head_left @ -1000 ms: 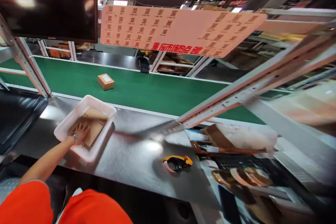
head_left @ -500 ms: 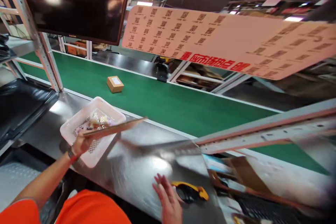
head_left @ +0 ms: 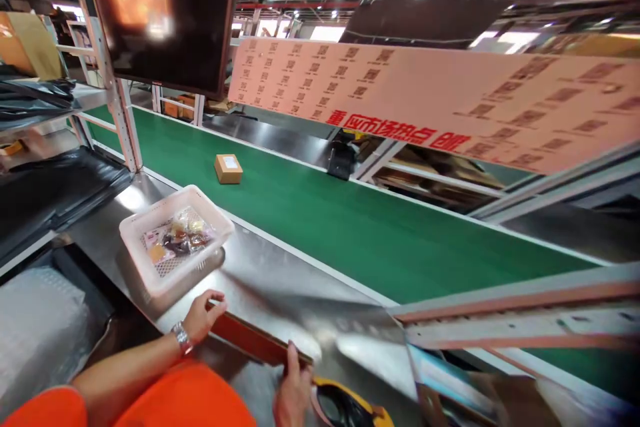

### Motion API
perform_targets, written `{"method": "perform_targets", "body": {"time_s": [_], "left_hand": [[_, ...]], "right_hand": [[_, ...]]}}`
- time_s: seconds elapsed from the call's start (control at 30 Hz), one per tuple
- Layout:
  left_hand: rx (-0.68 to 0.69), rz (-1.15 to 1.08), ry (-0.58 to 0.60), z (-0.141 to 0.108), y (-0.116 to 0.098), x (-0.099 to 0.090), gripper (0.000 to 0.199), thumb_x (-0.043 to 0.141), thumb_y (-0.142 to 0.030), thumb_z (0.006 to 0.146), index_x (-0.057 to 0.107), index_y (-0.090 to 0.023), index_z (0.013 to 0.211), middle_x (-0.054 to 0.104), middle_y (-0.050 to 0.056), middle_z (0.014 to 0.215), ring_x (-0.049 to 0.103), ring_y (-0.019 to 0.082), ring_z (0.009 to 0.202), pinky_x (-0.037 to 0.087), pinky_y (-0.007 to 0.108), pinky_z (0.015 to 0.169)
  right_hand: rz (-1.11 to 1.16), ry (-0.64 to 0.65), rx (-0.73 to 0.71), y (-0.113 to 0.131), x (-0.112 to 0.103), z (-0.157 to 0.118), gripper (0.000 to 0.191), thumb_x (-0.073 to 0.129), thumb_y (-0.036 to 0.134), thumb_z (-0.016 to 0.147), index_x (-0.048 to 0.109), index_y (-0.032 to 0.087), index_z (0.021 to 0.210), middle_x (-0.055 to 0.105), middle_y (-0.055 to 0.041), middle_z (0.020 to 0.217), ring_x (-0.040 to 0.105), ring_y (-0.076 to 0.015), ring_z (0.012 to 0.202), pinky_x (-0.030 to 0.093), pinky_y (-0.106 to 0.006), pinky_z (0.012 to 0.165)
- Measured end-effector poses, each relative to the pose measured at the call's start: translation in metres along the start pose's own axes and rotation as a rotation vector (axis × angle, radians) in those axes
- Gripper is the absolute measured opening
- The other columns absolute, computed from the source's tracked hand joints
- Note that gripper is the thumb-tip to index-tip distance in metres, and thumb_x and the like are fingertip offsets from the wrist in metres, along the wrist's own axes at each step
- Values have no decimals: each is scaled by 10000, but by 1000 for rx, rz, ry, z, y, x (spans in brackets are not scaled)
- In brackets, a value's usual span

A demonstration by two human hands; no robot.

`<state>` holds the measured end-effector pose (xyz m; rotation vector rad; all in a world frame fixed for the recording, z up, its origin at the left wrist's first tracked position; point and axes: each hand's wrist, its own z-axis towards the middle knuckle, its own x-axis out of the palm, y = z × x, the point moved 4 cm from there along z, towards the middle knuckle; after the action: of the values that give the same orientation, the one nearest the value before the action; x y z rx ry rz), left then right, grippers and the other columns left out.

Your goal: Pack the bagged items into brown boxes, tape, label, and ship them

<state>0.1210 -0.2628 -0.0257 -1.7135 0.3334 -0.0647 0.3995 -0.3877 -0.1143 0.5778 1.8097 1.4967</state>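
Head view: the left hand (head_left: pixel 205 315) has its thumb and fingers clenched on the left end of a flat brown cardboard piece (head_left: pixel 250 340), while the right hand (head_left: pixel 294 388) grasps its right end. The cardboard is tilted with a narrow edge up, over the near side of a shiny metal desk (head_left: pixel 265 259); whether its lower edge touches the desk cannot be told. A silver wristwatch (head_left: pixel 182 338) circles the left wrist, near an orange garment (head_left: pixel 185 397).

Just right of the right hand, a yellow-and-black tape dispenser (head_left: pixel 345 407) crowds the near part of the desk. Farther away to the left sits a white plastic basket (head_left: pixel 193 265), apart from both hands, with small clear-bagged items (head_left: pixel 183 237) inside. At near left, clear plastic wrap (head_left: pixel 40 320) lies in a dark container.

Along the desk's far side runs a green conveyor belt (head_left: pixel 350 227), bearing a small brown box (head_left: pixel 229 170) with a white label. On the right, a slanting white metal beam (head_left: pixel 520 327) blocks part of the belt. Above, a black-framed monitor (head_left: pixel 165 20) and a long pale board (head_left: pixel 400 90) with printed codes and red characters cover part of the background.
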Motion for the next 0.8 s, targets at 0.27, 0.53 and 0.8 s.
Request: {"method": "perform_targets", "body": {"time_s": [0.27, 0.53, 0.8], "left_hand": [[-121, 29, -24, 9, -8, 46, 512, 675, -538, 965, 707, -129, 1272, 775, 164, 1246, 719, 299, 1207, 535, 444, 1128], [-216, 392, 165, 32, -16, 32, 973, 839, -261, 773, 407, -63, 1623, 698, 238, 1375, 740, 318, 1078, 574, 467, 1053], [-77, 668, 130, 20, -20, 12, 1014, 708, -476, 861, 350, 21, 1669, 383, 340, 1727, 324, 430, 1673, 288, 524, 1373]], "right_hand": [[141, 392, 5, 45, -5, -21, 706, 701, 758, 863, 756, 247, 1347, 767, -121, 1298, 653, -349, 1310, 478, -500, 1204], [189, 627, 322, 20, 13, 4, 755, 937, 725, 626, 753, 199, 1135, 797, -146, 1211, 742, -358, 1143, 571, -515, 1055], [232, 450, 198, 22, 65, -6, 698, 918, 608, 639, 651, 222, 1155, 810, -124, 1173, 755, -329, 1082, 565, -516, 1070]]}}
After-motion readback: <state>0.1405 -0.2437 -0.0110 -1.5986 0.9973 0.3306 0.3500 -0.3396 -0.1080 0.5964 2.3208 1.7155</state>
